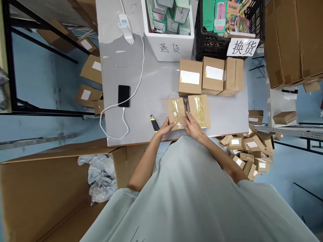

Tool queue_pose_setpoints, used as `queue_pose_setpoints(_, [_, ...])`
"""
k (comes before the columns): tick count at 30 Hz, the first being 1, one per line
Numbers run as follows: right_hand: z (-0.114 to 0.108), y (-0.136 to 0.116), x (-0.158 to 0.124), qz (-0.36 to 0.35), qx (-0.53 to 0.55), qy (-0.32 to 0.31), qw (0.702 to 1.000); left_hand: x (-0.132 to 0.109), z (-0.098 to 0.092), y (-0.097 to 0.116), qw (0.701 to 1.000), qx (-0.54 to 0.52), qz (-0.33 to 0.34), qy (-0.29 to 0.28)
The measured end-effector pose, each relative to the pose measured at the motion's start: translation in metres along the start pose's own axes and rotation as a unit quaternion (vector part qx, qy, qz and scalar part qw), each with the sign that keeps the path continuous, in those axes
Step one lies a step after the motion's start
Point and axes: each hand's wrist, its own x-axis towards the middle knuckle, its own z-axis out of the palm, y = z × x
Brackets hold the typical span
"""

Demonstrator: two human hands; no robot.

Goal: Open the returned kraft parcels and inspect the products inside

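Observation:
Near the front edge of the table, a small cardboard box (176, 109) with clear tape across its top sits between my two hands. My left hand (166, 128) grips its left side, with the thumb over the near corner. My right hand (193, 127) presses its fingers against the right side of that box, in the narrow gap beside a second taped cardboard box (202, 111). Some right fingertips are hidden in the gap. Left of my left hand lies a black and yellow utility knife (154, 123).
Three labelled cardboard boxes (189, 78) stand behind. Farther back are a white bin (169, 50) and a black crate (212, 47). A black phone (123, 95) with a white cable lies left on the table (141, 134). An open large carton (50, 188) stands at lower left; a box pile (249, 148) lies right.

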Motion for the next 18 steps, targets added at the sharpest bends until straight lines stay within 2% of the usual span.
queue_pose_setpoints(2, [-0.006, 0.021, -0.022, 0.035, 0.006, 0.067, 0.997, 0.001, 0.005, -0.004, 1.0, 0.02, 0.011, 0.02])
queue_pose_setpoints(5, [-0.011, 0.049, -0.039, 0.165, 0.024, 0.152, 0.974, 0.004, 0.015, -0.008, 0.997, 0.042, 0.056, 0.037])
queue_pose_setpoints(7, [-0.014, 0.063, -0.044, 0.218, 0.058, 0.16, 0.961, 0.007, 0.023, -0.01, 0.995, 0.054, 0.074, 0.038])
queue_pose_setpoints(10, [-0.022, 0.085, -0.051, 0.22, 0.087, 0.177, 0.955, 0.016, 0.043, -0.013, 0.993, 0.072, 0.089, 0.033])
queue_pose_setpoints(13, [-0.043, 0.115, -0.066, 0.218, 0.079, 0.219, 0.948, 0.036, 0.079, -0.011, 0.99, 0.089, 0.11, -0.004])
queue_pose_setpoints(16, [-0.074, 0.155, -0.084, 0.243, 0.074, 0.246, 0.935, 0.064, 0.128, -0.004, 0.984, 0.114, 0.132, -0.04])
queue_pose_setpoints(18, [-0.093, 0.178, -0.096, 0.263, 0.076, 0.249, 0.929, 0.082, 0.16, 0.001, 0.981, 0.13, 0.136, -0.045])
